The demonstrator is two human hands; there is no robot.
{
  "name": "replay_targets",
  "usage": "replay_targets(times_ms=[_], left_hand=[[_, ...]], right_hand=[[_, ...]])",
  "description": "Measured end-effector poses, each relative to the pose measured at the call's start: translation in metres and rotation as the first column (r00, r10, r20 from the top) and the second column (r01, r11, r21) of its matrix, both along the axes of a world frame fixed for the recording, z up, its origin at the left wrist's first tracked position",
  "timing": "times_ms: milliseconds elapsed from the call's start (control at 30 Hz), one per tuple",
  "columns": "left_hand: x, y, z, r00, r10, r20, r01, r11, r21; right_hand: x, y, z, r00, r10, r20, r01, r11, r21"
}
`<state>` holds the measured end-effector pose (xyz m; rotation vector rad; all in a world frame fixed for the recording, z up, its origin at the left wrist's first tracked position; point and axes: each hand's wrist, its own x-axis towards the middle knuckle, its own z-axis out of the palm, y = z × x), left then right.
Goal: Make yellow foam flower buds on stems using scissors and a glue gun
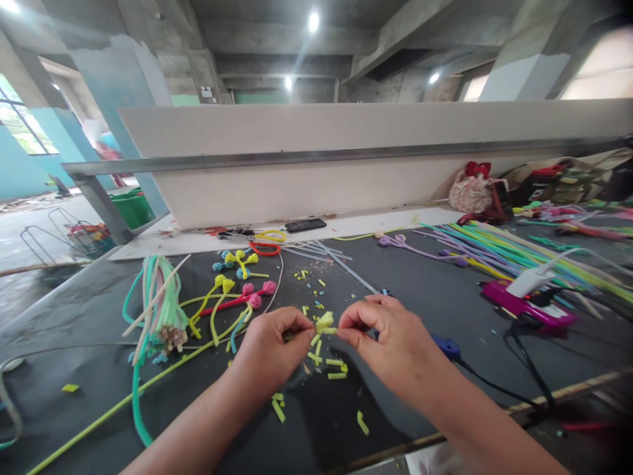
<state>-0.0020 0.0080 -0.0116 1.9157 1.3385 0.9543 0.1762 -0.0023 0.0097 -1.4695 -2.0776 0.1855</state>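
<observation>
Between my two hands is a small yellow-green piece [324, 322] with a tufted top, above the dark tabletop [198, 409]. My left hand [277, 340] pinches its left side between thumb and fingers. On the other side, my right hand [383, 333] grips a short yellow-green end with thumb and forefinger. Part of a dark blue tool [446, 347] with a cable shows behind and beside my right hand; my wrist partly hides it. Several cut yellow-green bits [337, 375] lie scattered below my hands.
A bundle of green and pale cords [165, 303] lies at the left, near pink knotted pieces [254, 301]. Further back are a phone [305, 225] and red-handled scissors [265, 249]. To the right sit a magenta power strip [529, 305], long coloured cords [504, 254] and a bag [472, 190].
</observation>
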Motion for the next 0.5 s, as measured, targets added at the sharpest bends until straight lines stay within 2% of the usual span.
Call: replay_targets(times_ms=[267, 500], left_hand=[[-0.004, -0.002, -0.01, 0.986, -0.029, -0.165, 0.068, 0.969, 0.238], [-0.005, -0.004, -0.011, 0.965, -0.029, -0.259, 0.108, 0.949, 0.296]], right_hand=[[0.002, -0.001, -0.012, 0.989, 0.108, 0.104, -0.121, 0.985, 0.124], [-0.001, 0.001, -0.013, 0.989, 0.081, 0.126, -0.1, 0.983, 0.151]])
